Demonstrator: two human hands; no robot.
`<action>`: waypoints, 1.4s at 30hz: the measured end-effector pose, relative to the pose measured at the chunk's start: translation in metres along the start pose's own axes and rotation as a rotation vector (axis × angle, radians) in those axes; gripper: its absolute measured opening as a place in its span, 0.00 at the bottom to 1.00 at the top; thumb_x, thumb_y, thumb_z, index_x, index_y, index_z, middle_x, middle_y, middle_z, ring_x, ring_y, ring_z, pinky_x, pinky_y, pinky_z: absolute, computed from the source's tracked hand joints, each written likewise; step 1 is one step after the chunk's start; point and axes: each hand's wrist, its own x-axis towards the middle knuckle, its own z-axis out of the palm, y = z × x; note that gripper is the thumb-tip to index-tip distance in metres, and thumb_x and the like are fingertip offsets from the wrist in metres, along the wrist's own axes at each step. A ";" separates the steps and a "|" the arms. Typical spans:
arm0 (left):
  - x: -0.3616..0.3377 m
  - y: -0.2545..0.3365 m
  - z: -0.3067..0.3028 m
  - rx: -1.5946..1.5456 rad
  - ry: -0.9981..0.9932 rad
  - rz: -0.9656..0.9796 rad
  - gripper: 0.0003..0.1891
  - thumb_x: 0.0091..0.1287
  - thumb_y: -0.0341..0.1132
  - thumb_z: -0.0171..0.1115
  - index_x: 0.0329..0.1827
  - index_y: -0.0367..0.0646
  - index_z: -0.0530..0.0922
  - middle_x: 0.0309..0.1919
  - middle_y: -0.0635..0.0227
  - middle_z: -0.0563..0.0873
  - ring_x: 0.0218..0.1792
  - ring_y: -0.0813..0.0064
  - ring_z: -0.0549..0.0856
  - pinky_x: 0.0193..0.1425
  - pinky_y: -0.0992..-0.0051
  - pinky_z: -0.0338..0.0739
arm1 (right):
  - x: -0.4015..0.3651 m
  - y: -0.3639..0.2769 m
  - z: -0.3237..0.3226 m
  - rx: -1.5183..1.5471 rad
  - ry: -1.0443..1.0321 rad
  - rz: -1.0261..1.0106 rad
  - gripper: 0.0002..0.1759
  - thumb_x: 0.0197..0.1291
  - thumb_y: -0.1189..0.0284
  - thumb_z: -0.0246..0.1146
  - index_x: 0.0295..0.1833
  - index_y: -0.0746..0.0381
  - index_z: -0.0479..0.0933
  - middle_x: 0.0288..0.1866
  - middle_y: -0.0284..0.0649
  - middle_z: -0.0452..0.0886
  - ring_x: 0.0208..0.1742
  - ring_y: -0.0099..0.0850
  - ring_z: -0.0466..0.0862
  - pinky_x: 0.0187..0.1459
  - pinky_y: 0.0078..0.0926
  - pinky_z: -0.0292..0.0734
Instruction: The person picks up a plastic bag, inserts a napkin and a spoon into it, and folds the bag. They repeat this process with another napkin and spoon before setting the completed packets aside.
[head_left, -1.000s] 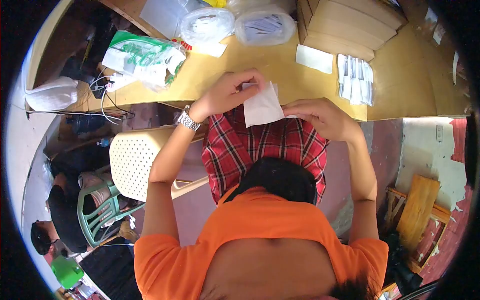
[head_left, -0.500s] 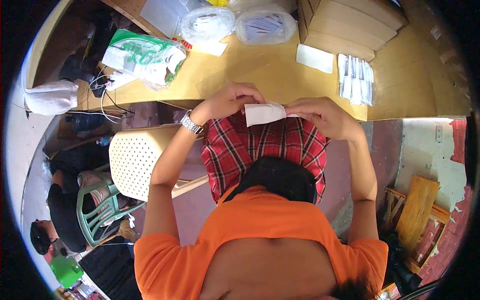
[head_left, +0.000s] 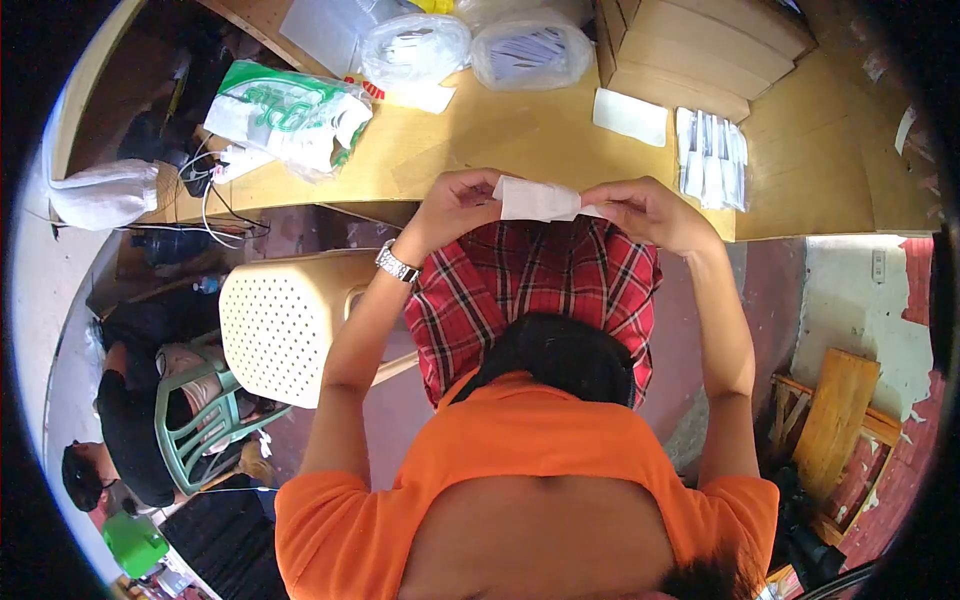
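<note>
A folded white paper napkin [head_left: 541,201] is stretched between my two hands, above my lap at the table's near edge. Its left end is pinched by my left hand [head_left: 462,207], thumb below and fingers behind. My right hand [head_left: 655,214] grips the other end, where a narrow white tip sticks out past the fingers. Whether anything is wrapped inside the napkin cannot be seen. Beyond my right hand, a flat white napkin [head_left: 630,117] lies on the table beside a clear packet of slim, white-wrapped pieces [head_left: 711,160].
On the wooden table [head_left: 500,125] stand two clear plastic bags of white pieces [head_left: 531,55], cardboard boxes [head_left: 690,50] and a green-and-white plastic pack [head_left: 290,118]. A cream stool [head_left: 275,325] is at my left. Further left, a person sits on a green chair [head_left: 205,425].
My left hand has moved down and closed on the napkin's left end. The napkin has risen slightly and looks more tightly folded. My right hand keeps its hold.
</note>
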 end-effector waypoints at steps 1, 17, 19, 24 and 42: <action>0.000 -0.003 0.000 0.018 0.022 0.017 0.10 0.64 0.23 0.60 0.48 0.36 0.77 0.46 0.69 0.83 0.46 0.82 0.80 0.52 0.78 0.76 | 0.000 0.000 0.000 0.062 -0.001 0.052 0.14 0.67 0.80 0.52 0.56 0.64 0.76 0.28 0.29 0.71 0.21 0.16 0.62 0.22 0.15 0.57; -0.002 -0.005 0.030 -0.070 0.178 -0.049 0.15 0.69 0.28 0.56 0.57 0.31 0.72 0.46 0.60 0.84 0.44 0.76 0.84 0.52 0.76 0.79 | 0.000 0.014 0.005 0.333 0.084 0.162 0.15 0.69 0.74 0.53 0.59 0.64 0.75 0.19 0.22 0.59 0.17 0.14 0.55 0.19 0.15 0.50; -0.002 -0.001 0.031 -0.115 0.153 -0.067 0.16 0.70 0.29 0.55 0.58 0.31 0.72 0.48 0.59 0.83 0.46 0.74 0.84 0.53 0.75 0.79 | 0.000 0.010 0.005 0.261 0.097 0.169 0.15 0.69 0.75 0.52 0.58 0.63 0.75 0.23 0.24 0.65 0.19 0.14 0.59 0.21 0.14 0.55; -0.004 0.008 0.038 -0.315 0.177 -0.131 0.17 0.70 0.30 0.54 0.58 0.31 0.72 0.51 0.56 0.82 0.51 0.68 0.84 0.55 0.72 0.79 | 0.003 0.007 0.010 0.008 0.167 0.073 0.15 0.66 0.80 0.52 0.56 0.63 0.77 0.38 0.35 0.81 0.35 0.20 0.74 0.39 0.17 0.70; -0.003 0.023 0.049 -0.309 0.306 -0.243 0.16 0.69 0.35 0.58 0.55 0.33 0.73 0.46 0.56 0.84 0.44 0.70 0.86 0.44 0.76 0.82 | 0.009 0.019 0.027 -0.222 0.370 -0.146 0.26 0.63 0.86 0.48 0.67 0.63 0.60 0.69 0.43 0.64 0.69 0.33 0.67 0.58 0.25 0.72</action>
